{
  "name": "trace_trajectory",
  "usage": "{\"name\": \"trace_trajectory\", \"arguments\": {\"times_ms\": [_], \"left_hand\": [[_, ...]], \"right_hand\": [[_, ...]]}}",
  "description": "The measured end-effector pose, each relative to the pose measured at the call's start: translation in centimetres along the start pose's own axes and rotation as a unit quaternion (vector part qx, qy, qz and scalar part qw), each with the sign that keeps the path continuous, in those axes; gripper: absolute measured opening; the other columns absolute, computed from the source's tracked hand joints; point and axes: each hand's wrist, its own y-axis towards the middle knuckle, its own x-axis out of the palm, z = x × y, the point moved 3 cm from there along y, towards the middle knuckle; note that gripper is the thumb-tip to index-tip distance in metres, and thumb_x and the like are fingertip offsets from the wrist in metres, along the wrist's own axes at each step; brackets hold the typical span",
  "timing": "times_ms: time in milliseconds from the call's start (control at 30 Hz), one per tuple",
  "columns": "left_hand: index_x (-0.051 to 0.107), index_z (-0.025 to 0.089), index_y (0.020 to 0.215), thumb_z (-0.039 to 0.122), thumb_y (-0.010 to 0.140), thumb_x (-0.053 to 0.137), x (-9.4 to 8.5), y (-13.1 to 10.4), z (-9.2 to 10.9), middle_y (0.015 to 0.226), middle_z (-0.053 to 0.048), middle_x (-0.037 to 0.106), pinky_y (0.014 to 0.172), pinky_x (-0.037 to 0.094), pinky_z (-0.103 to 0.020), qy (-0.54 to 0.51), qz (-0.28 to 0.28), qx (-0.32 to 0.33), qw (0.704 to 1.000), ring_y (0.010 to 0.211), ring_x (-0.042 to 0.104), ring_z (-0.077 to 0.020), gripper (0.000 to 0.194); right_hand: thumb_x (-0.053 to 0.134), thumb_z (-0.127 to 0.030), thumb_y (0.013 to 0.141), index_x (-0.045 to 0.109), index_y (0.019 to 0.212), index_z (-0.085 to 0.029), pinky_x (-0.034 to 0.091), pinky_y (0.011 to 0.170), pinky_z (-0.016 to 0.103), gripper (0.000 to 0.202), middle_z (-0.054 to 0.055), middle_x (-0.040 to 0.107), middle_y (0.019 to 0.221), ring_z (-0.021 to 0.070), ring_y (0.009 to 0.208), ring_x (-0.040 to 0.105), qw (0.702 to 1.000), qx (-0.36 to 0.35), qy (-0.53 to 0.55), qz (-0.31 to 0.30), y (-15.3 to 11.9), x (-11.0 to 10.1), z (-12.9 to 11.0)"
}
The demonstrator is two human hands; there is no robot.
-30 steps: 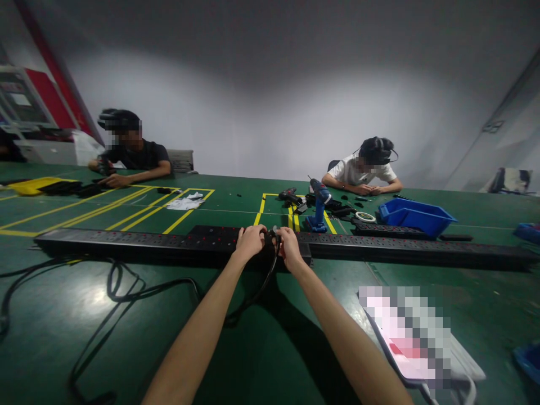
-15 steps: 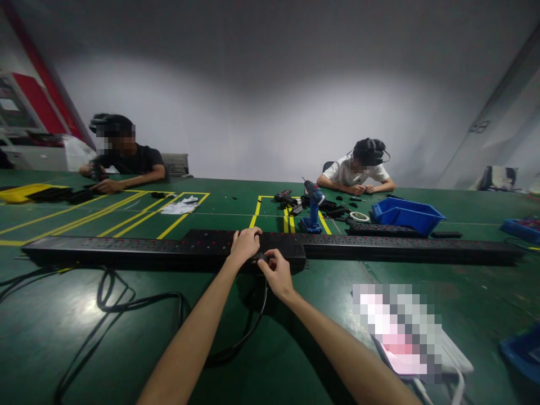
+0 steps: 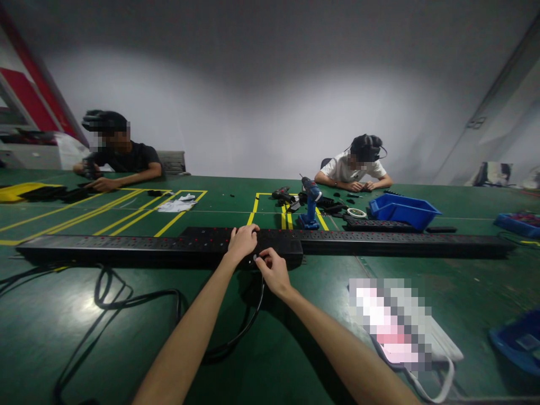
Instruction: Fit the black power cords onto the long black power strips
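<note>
- Down comes the right hand (image 3: 275, 274) to the black strip's (image 3: 276, 242) near side, fingers by the black cable (image 3: 254, 316); its grip, can't tell.
- Left hand (image 3: 243, 242) curls on top, clamped or not unclear.
- Strip lies across the worktop (image 3: 329, 287).

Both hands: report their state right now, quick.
Left hand: bent fingers resting on the black box; grip cannot be told.
Right hand: fingers curled at the box's near side, above the cable; hold cannot be told.
</note>
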Motion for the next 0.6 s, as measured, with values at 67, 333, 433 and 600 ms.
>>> {"name": "trace_trajectory", "arguments": {"times_ms": [67,333,433,600], "left_hand": [[0.06,0.031,0.114,0.025,0.093,0.041,0.05,0.01,-0.03,0.126,-0.003,0.065,0.116,0.021,-0.053,-0.001,0.001,0.003,1.0,0.122,0.054,-0.0231,0.029],[0.059,0.031,0.114,0.025,0.092,0.042,0.2,0.02,-0.1,0.125,-0.003,0.065,0.114,0.023,-0.054,0.003,0.006,0.006,1.0,0.121,0.055,-0.0238,0.029],[0.06,0.031,0.114,0.024,0.092,0.042,0.15,-0.04,-0.04,0.125,-0.003,0.065,0.114,0.023,-0.054,0.004,0.002,0.004,1.0,0.121,0.055,-0.0237,0.029],[0.06,0.031,0.116,0.024,0.093,0.042,-0.03,-0.11,0.13,0.127,-0.003,0.065,0.116,0.022,-0.052,0.007,-0.005,0.0,1.0,0.122,0.054,-0.023,0.03]], "right_hand": [[0.054,-0.042,0.088,0.061,0.091,-0.021,0.034,0.054,0.023,0.022,-0.004,0.056,0.059,0.0126,0.055,0.051,1.0,0.0,-0.001,-0.005,-0.03,0.03,0.01],[0.054,-0.038,0.087,0.061,0.088,-0.021,0.034,0.053,0.023,0.018,-0.004,0.056,0.06,0.0128,0.054,0.051,0.999,-0.004,-0.033,-0.013,0.08,0.22,0.43],[0.053,-0.037,0.087,0.061,0.089,-0.022,0.035,0.054,0.022,0.017,-0.004,0.058,0.061,0.0128,0.055,0.052,0.999,-0.006,-0.044,-0.018,0.07,0.26,0.6],[0.055,-0.035,0.087,0.063,0.09,-0.021,0.036,0.055,0.021,0.016,-0.003,0.062,0.065,0.0124,0.058,0.055,0.998,-0.001,-0.053,-0.028,0.08,0.3,0.73]]}}
